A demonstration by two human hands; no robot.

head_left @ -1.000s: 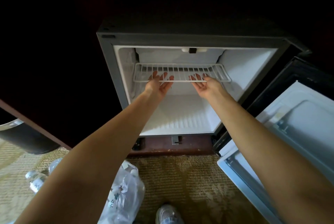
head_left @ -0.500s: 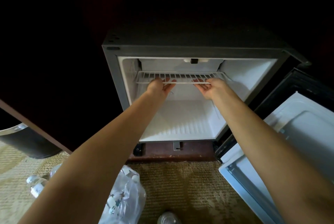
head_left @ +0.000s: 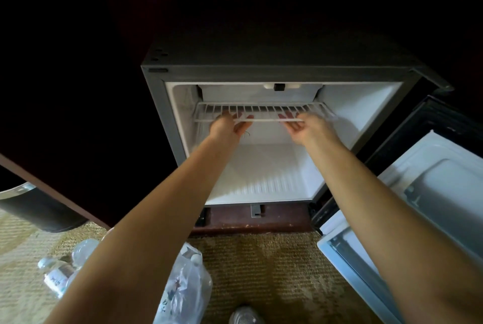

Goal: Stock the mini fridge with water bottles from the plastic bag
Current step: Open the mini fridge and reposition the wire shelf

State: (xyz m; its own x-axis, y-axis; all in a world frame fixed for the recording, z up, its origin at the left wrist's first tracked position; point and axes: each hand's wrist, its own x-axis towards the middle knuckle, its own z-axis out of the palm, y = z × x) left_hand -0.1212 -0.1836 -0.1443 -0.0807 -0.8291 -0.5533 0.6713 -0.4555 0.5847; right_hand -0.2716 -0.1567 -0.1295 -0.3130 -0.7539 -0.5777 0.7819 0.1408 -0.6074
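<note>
You reach both arms into the open grey mini fridge (head_left: 156, 119), whose white interior holds no bottles. Your left hand (head_left: 226, 127) and right hand (head_left: 312, 127) sit under the front edge of the white wire shelf (head_left: 261, 109), which lies high in the cavity, close under the top wall. The left fingers (head_left: 236, 115) stretch out beneath the wires, held close together and showing through the grid; the right fingers (head_left: 287, 115) lie the same way, near the shelf's right half. Both palms face up against the front rail. You cannot tell whether either thumb hooks over that rail.

The white-lined fridge door (head_left: 431, 206) stands swung wide to your right. The clear crumpled plastic bag (head_left: 188, 287) rests on the tan woven carpet (head_left: 261, 271) below your left forearm, well apart from the fridge, with capped bottles inside it. More clear plastic water bottles (head_left: 57, 275) with white labels lie loose on the carpet to the left of the bag, partly hidden by your arm. The toe of a pale shoe (head_left: 244, 316) shows at the bottom edge, just right of the bag. A round black bin (head_left: 34, 208) stands at the far left, beside the dark wooden cabinet (head_left: 65, 167).
</note>
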